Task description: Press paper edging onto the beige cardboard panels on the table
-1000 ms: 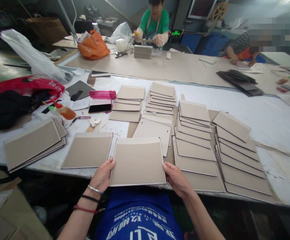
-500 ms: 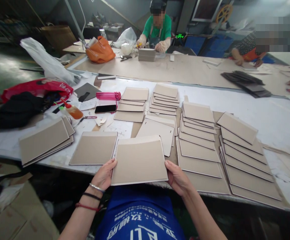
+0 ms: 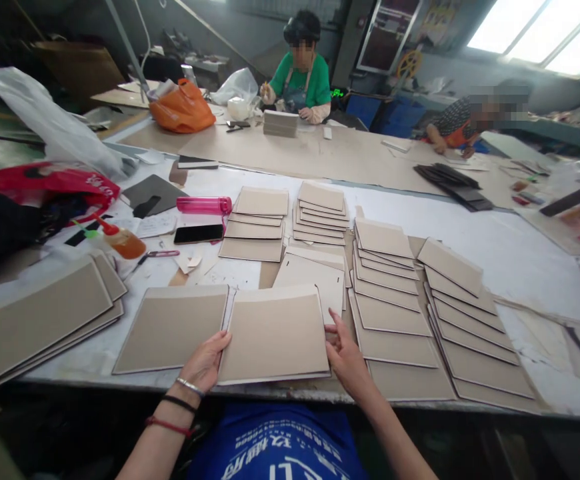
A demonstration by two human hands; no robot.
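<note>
A flat beige board panel (image 3: 274, 337) with a paler strip along its far edge lies before me at the table's front. My left hand (image 3: 207, 360) pinches its left edge, thumb on top. Beside the right edge is my right hand (image 3: 348, 363), fingers apart and index finger stretched forward; its fingertips are at the edge, and it does not grip the panel. Another beige panel (image 3: 173, 330) lies flat just to the left. Partly under the held panel's far side, a paler sheet (image 3: 310, 272) with two small dark slots shows.
Overlapping beige panels fan out in stacks to the right (image 3: 395, 313), far right (image 3: 485, 347), left (image 3: 40, 317) and behind. A phone (image 3: 199, 233), pink bottle (image 3: 203, 205), glue bottle (image 3: 125, 241) and knife (image 3: 156, 255) lie left. Two people work across the table, one in a green shirt (image 3: 320, 80).
My right hand has loosened from the panel's right edge and its fingers have spread. The left hand keeps its pinch. My view has shifted, with the table's things now further left.
</note>
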